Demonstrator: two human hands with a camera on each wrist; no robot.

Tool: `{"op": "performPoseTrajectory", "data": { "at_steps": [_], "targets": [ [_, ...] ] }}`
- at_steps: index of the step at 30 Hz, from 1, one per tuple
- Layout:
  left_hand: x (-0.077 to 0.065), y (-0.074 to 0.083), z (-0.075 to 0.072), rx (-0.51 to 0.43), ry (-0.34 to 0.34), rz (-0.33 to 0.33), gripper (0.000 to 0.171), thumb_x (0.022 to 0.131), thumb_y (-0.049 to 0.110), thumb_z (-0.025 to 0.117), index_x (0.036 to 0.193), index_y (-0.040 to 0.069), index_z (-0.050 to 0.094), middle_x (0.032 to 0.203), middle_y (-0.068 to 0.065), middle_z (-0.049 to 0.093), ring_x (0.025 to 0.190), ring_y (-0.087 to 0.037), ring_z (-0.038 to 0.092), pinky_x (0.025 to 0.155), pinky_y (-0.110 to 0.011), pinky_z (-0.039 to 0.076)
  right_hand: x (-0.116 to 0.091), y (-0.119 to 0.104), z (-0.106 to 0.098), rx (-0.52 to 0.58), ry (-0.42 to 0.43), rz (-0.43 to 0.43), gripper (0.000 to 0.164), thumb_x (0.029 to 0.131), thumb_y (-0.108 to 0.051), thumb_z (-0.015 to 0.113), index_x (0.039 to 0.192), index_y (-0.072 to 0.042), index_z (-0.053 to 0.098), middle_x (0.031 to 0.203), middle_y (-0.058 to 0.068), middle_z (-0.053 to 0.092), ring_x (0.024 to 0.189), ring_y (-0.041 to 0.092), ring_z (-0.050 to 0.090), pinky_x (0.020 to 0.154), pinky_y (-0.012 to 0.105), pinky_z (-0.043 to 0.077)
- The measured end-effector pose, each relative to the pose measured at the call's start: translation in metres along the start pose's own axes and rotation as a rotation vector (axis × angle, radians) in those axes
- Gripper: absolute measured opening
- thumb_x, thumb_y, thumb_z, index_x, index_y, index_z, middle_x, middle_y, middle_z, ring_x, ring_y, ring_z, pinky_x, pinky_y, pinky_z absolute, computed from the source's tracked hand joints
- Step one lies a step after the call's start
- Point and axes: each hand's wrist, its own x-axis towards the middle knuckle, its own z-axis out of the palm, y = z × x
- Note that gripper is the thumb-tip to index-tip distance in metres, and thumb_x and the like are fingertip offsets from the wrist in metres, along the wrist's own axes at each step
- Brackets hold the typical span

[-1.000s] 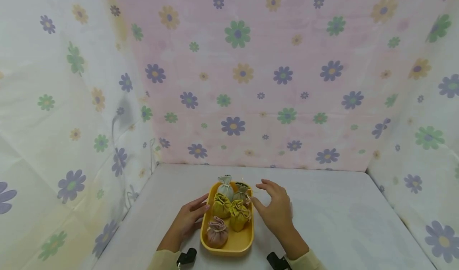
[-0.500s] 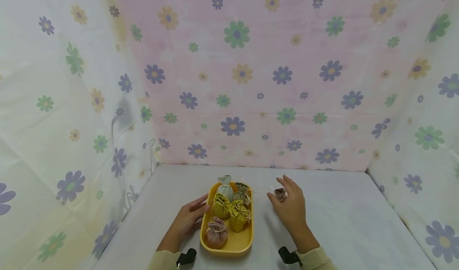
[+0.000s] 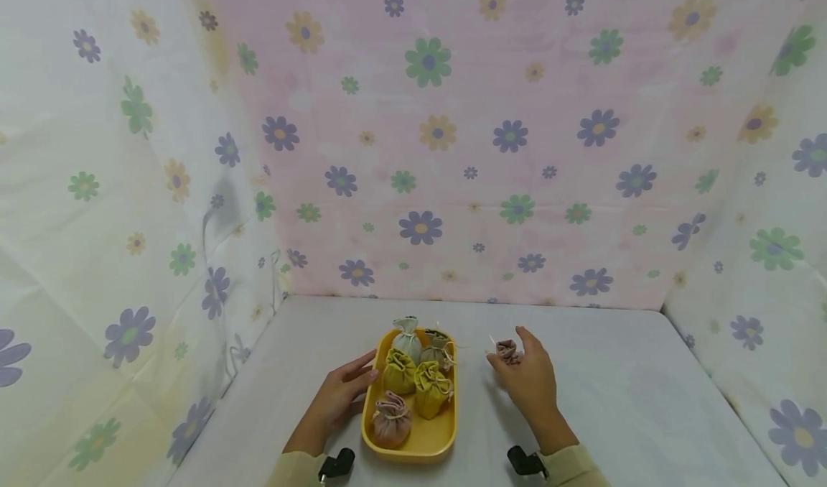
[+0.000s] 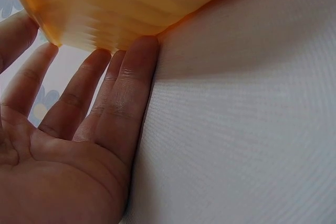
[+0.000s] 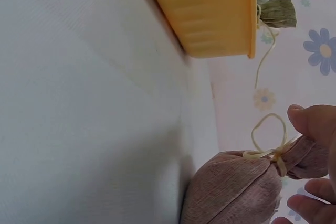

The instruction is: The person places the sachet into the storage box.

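Observation:
A yellow tray [image 3: 413, 455] stands on the white table, holding several small tied cloth pouches. My left hand [image 3: 341, 395] is at its left side, and in the left wrist view the fairly straight fingers [image 4: 126, 82] touch the tray's outer wall. Right of the tray, a mauve drawstring pouch [image 3: 507, 350] sits on the table. My right hand [image 3: 533, 383] is around its gathered top, thumb on one side and fingers on the other, spread apart. The right wrist view shows this pouch [image 5: 236, 190] upright, its pale cord tied in a bow.
Inside the tray are a pale pouch [image 3: 406, 345], an olive pouch [image 3: 434, 354], two yellow-green pouches, left [image 3: 398, 373] and right [image 3: 430, 393], and a dusty-pink pouch [image 3: 391, 424]. A flowered curtain [image 3: 478, 149] encloses the table at the back and sides.
My right hand has moved right, from the tray's right rim to the mauve pouch, which has come into view between thumb and fingers. The left hand and tray have stayed put.

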Motion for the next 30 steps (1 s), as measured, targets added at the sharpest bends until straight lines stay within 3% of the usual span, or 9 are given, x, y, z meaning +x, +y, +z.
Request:
{"op": "performPoseTrajectory", "data": {
  "at_steps": [3,6,11,20,24,27,30],
  "targets": [
    [-0.001,0.001,0.001,-0.003,-0.001,0.000,0.073,0.089,0.047,0.078,0.154,0.028,0.052,0.158,-0.022,0.046,0.124,-0.027,0.066,0.094,-0.044,0.062,-0.002,0.004,0.001,-0.007,0.011,-0.015,0.069,0.086,-0.034,0.085,0.141,-0.002,0.059,0.147,0.021,0.058,0.138,0.042,0.053,0.113,0.059,0.045],
    [-0.001,0.001,0.001,-0.010,-0.001,-0.004,0.072,0.089,0.046,0.079,0.154,0.027,0.052,0.158,-0.022,0.046,0.123,-0.026,0.067,0.094,-0.044,0.062,-0.004,0.006,0.002,-0.011,0.036,-0.030,0.057,0.084,-0.031,0.087,0.130,-0.004,0.068,0.132,0.018,0.069,0.122,0.037,0.065,0.101,0.055,0.054],
    [-0.001,0.002,0.001,-0.011,0.001,-0.006,0.071,0.090,0.046,0.078,0.154,0.028,0.052,0.158,-0.020,0.046,0.122,-0.024,0.067,0.093,-0.043,0.062,-0.003,0.007,0.003,-0.005,0.085,-0.058,0.046,0.084,-0.028,0.088,0.122,-0.005,0.074,0.114,0.012,0.076,0.099,0.027,0.073,0.084,0.048,0.061],
    [-0.002,0.000,0.002,-0.011,0.007,-0.006,0.074,0.088,0.047,0.080,0.153,0.027,0.052,0.157,-0.021,0.048,0.121,-0.024,0.067,0.093,-0.044,0.062,0.000,0.012,-0.002,0.070,0.097,-0.055,0.035,0.088,-0.028,0.084,0.117,-0.009,0.079,0.110,0.013,0.079,0.109,0.035,0.074,0.090,0.054,0.060],
    [-0.002,0.000,0.000,0.003,0.006,-0.004,0.076,0.086,0.050,0.079,0.153,0.028,0.052,0.158,-0.020,0.047,0.122,-0.023,0.067,0.094,-0.043,0.062,0.001,0.013,-0.005,0.076,0.111,-0.072,0.030,0.089,-0.029,0.083,0.114,-0.012,0.081,0.109,0.012,0.079,0.103,0.034,0.075,0.076,0.046,0.062],
    [-0.001,0.000,0.000,0.004,0.000,-0.002,0.076,0.086,0.051,0.079,0.154,0.028,0.052,0.157,-0.020,0.048,0.121,-0.023,0.067,0.094,-0.043,0.062,0.001,0.012,-0.006,0.069,0.120,-0.074,0.027,0.089,-0.030,0.083,0.112,-0.016,0.082,0.108,0.011,0.080,0.078,0.022,0.070,0.055,0.031,0.048],
    [-0.001,0.001,0.000,0.006,0.001,-0.004,0.076,0.086,0.051,0.079,0.154,0.028,0.052,0.157,-0.019,0.049,0.121,-0.023,0.067,0.094,-0.043,0.062,0.000,0.009,-0.008,0.064,0.113,-0.068,0.024,0.090,-0.031,0.082,0.111,-0.019,0.082,0.106,0.008,0.080,0.055,0.013,0.046,0.042,0.026,0.030]
  ]
}}
